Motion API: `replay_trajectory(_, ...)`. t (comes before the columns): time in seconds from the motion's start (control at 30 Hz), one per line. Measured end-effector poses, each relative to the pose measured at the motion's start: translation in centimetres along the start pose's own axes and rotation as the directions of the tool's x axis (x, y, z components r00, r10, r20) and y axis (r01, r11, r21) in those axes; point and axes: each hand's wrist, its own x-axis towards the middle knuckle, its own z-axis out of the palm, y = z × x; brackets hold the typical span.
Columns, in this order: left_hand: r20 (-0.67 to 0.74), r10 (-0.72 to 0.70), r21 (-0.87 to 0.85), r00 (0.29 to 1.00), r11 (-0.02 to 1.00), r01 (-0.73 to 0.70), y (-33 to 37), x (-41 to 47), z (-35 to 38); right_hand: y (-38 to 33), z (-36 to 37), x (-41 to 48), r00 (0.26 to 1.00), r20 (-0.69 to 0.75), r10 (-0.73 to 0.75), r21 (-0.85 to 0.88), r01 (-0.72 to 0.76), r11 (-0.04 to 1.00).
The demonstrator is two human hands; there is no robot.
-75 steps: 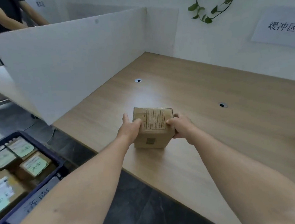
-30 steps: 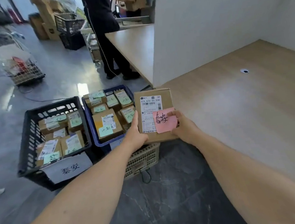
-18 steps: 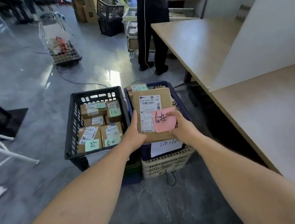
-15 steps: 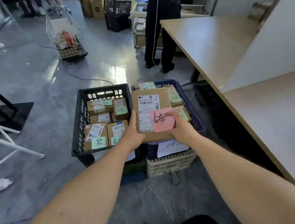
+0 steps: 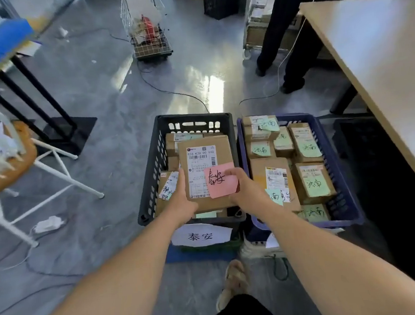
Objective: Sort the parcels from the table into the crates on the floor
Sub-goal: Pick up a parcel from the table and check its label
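A brown cardboard parcel (image 5: 201, 143) with a white shipping label and a pink handwritten note (image 5: 220, 180) hangs over the black crate (image 5: 149, 162). My left hand (image 5: 180, 203) grips its left edge and my right hand (image 5: 246, 191) grips its right edge, thumb on the pink note. The black crate holds several parcels with green notes and carries a white paper sign (image 5: 201, 235) on its front. Right beside it, a blue crate (image 5: 335, 152) is packed with several parcels bearing green notes.
The wooden table (image 5: 379, 51) runs along the right. Another person's legs (image 5: 283, 34) stand beyond the crates. A wire trolley (image 5: 146, 30) is at the back, a white-legged stool (image 5: 11, 167) at left, and cables lie across the grey floor. My foot (image 5: 233, 282) is below the crates.
I turned from the table toward the floor, carrying the parcel in both hands. It moved from over the blue crate to over the black crate.
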Motion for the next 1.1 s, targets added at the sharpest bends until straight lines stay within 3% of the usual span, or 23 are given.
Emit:
replay_trajectory(0.27,-0.047,-0.098,0.154,0.994,0.983,0.104,-3.1,5.6,-3.9,-1.1,4.5,7.1,0.987,0.16,-0.028,0.037,0.023,0.999)
replay_trajectory(0.53,0.028,-0.174,0.068,0.984,0.983,0.172,-8.6,8.7,-6.0,-1.1,11.0,10.8,0.963,0.269,0.009,0.041,-0.02,0.999)
replay_trajectory(0.7,0.069,-0.124,0.385,0.99,0.918,0.088,-11.6,10.6,-6.6,-0.2,14.5,12.3,0.96,0.275,0.048,-0.001,-0.05,0.999)
replay_trajectory(0.87,0.069,-0.2,0.653,0.977,0.75,0.107,-13.5,10.9,-6.5,-0.5,16.3,12.5,0.951,0.301,0.067,-0.09,-0.042,0.995)
replay_trajectory(0.97,0.019,-0.175,0.709,0.984,0.697,0.11,-13.1,11.2,-6.5,-0.9,16.3,12.7,0.928,0.359,0.096,-0.187,-0.029,0.982)
replay_trajectory(1.1,-0.014,-0.102,0.697,0.995,0.712,0.083,-11.8,11.2,-6.8,-1.8,15.8,12.5,0.925,0.359,0.125,-0.258,-0.03,0.966)
